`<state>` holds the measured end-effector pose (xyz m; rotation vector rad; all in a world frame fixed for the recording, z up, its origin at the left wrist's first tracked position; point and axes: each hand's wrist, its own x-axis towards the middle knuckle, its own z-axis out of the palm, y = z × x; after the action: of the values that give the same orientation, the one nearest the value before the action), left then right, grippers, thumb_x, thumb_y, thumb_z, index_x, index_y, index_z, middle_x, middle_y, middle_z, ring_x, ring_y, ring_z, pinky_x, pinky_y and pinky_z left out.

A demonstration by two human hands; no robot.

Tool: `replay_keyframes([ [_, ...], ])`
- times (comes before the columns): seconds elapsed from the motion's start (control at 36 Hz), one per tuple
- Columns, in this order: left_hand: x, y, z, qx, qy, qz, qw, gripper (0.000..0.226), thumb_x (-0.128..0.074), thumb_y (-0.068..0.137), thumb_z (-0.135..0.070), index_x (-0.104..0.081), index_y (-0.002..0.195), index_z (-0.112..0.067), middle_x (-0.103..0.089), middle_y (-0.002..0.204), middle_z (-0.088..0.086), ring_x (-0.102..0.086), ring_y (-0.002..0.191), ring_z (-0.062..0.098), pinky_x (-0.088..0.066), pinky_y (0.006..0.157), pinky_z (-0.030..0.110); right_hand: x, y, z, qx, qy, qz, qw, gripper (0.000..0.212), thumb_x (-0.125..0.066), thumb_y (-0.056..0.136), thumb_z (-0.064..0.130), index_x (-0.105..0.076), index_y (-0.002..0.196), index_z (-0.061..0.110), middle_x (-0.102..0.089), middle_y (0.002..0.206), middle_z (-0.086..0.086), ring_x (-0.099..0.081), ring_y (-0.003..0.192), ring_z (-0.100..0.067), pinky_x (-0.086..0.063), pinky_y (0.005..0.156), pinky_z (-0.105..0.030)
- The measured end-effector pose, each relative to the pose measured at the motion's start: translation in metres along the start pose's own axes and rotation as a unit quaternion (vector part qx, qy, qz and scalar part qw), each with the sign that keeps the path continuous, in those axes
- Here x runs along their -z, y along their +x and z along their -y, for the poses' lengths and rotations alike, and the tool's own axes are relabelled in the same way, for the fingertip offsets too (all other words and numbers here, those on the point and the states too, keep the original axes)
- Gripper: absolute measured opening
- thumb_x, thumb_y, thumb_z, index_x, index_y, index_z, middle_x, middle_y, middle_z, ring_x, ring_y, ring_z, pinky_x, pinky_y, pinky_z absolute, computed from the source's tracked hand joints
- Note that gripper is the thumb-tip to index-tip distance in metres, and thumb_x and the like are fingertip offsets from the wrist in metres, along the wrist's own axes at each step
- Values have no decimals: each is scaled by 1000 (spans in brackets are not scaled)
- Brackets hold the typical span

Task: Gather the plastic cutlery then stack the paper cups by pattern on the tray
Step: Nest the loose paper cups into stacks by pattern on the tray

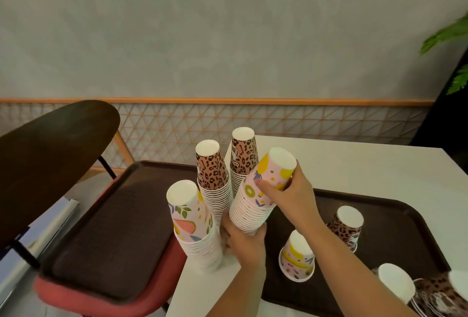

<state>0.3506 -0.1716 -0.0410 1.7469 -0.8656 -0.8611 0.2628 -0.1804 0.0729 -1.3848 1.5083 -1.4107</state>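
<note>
I hold a tilted stack of fruit-pattern paper cups (250, 205) between both hands. My left hand (244, 238) grips its lower end, and my right hand (288, 195) grips the top cup. Beside it on the white table (354, 164) stand another fruit-pattern stack (195, 225) and two leopard-pattern stacks (214, 177) (243, 157). On the brown tray (395, 235) to the right sit a single upside-down fruit cup (297, 258) and a leopard cup (347, 225). More cups (397, 281) lie at the tray's near right corner. No cutlery is clearly visible.
A second brown tray (106, 228) rests on a red-cushioned chair (76, 299) at the left, with the chair's dark backrest (50, 154) above it. A grey wall with lattice panelling stands behind. A green plant (450, 45) hangs in at the far right.
</note>
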Motion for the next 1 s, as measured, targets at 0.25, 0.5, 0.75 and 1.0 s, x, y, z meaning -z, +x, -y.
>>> replay_keyframes([
  [0.25,37,-29,-30,-33,-6,46,998,93,-88,56,-20,-33,131,-24,-40,134,2,-32,131,24,-18,111,44,17,-15,30,31,20,-65,997,46,-76,72,27,-47,108,33,-58,93,25,-59,81,13,-48,64,-7],
  [0.5,78,-36,-20,-87,16,186,979,98,-86,37,-42,-38,123,-48,-46,132,-6,-41,127,22,-34,107,52,15,-62,48,27,-17,-98,995,55,-79,64,39,-53,111,28,-65,103,10,-62,95,-6,-52,79,-27],
  [0.75,110,-39,-2,-75,-59,395,914,92,-86,26,-30,-47,109,-31,-63,110,-11,-61,98,2,-51,78,24,14,-102,52,3,-42,-87,995,53,-80,60,42,-43,97,46,-57,98,24,-55,89,12,-46,67,-8],
  [1.0,109,-53,3,-52,-34,463,884,90,-87,27,-31,-49,109,-35,-62,114,-11,-59,106,10,-52,91,38,32,-120,54,-14,-74,-19,997,51,-76,66,44,-41,103,46,-60,102,25,-58,96,6,-49,78,-14],
])
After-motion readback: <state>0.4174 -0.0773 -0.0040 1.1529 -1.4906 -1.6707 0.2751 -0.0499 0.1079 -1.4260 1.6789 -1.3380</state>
